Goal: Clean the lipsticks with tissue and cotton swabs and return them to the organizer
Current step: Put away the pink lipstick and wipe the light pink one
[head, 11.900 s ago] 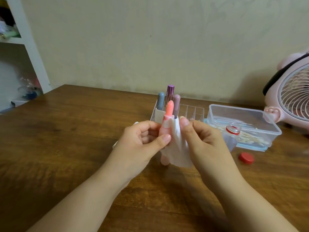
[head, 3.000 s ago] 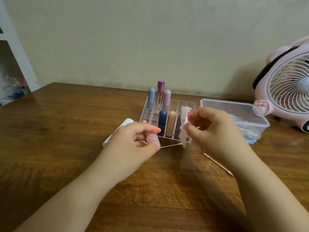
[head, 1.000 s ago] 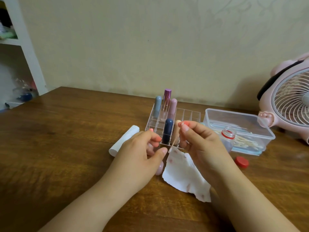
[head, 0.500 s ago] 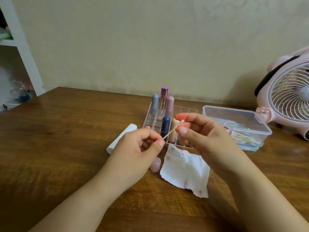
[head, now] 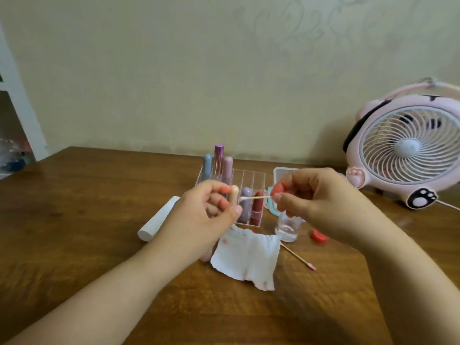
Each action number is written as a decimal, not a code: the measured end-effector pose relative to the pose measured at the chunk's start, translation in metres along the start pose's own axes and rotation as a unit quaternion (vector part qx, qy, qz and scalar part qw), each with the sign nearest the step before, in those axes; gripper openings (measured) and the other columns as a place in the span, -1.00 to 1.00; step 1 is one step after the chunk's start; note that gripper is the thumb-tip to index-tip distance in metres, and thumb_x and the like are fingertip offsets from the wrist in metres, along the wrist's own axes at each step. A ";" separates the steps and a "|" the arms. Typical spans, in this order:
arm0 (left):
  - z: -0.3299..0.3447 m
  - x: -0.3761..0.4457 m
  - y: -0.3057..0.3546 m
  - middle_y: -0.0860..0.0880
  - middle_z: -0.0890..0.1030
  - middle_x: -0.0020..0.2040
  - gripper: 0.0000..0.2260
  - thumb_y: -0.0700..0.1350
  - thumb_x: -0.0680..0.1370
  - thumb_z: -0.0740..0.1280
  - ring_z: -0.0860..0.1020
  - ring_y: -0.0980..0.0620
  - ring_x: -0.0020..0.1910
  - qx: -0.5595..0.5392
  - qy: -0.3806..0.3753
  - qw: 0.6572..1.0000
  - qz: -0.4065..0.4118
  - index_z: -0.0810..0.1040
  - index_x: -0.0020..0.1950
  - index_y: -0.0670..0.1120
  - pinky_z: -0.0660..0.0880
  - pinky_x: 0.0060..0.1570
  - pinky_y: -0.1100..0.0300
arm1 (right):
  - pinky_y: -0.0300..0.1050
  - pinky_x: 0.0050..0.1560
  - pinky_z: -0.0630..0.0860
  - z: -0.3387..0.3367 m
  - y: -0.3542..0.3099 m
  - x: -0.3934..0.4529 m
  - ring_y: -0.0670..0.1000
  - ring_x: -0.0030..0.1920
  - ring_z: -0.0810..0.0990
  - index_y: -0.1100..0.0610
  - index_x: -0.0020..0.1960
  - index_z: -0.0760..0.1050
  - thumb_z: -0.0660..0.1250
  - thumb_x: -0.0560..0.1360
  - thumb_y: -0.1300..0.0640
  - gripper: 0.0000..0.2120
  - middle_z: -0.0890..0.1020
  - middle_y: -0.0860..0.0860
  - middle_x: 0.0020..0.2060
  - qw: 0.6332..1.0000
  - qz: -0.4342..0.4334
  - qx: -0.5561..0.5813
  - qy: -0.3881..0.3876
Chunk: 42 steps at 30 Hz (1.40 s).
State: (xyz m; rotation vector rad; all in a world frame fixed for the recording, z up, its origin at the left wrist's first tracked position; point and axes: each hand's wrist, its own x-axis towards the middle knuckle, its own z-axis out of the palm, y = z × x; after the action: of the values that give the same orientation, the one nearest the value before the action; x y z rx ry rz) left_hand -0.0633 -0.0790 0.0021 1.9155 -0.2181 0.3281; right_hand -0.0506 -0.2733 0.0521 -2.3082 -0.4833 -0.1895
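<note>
My left hand point(head: 204, 217) is curled round a small lipstick that is almost wholly hidden in the fist. My right hand point(head: 313, 197) pinches a cotton swab point(head: 256, 198) that lies level, its white tip pointing at my left fingers. Behind the hands stands the clear organizer point(head: 250, 176) holding a blue-grey lipstick point(head: 207, 165), a purple metallic one point(head: 218, 156), a mauve one point(head: 227, 168), a beige one point(head: 234, 195), a lilac one point(head: 245, 204) and a red one point(head: 257, 209). A stained white tissue point(head: 246, 257) lies flat below the hands. A pink cap point(head: 206, 255) lies at its left edge.
A used swab point(head: 298, 257) with a pink tip lies right of the tissue. A small clear bottle point(head: 286, 227) stands open beside its red cap point(head: 318, 236). A white roll point(head: 158, 221) lies left. The clear swab box point(head: 280, 173) and a pink fan point(head: 408, 148) sit at the right.
The swab has swung from slanted to level and its tip has drawn slightly away from my left fingers. Both hands sit a little higher. The tissue has not moved.
</note>
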 end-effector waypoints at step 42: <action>0.117 0.024 -0.008 0.02 0.59 0.02 -0.51 -0.22 0.24 0.56 0.32 0.04 0.07 0.273 0.094 0.929 0.231 0.60 0.13 -0.01 0.02 0.02 0.26 | -0.45 -0.21 0.42 -0.054 0.058 -0.032 -0.29 -0.34 0.46 0.09 -0.08 0.66 0.43 0.43 0.23 -0.90 0.52 -0.21 -0.30 0.955 -0.104 -0.279 0.017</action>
State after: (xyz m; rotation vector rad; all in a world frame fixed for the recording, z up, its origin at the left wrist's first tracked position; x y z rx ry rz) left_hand -0.0240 -0.1850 -0.0366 2.3479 -0.4917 0.9675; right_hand -0.0565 -0.3577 0.0429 -2.7908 -0.7276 -0.5257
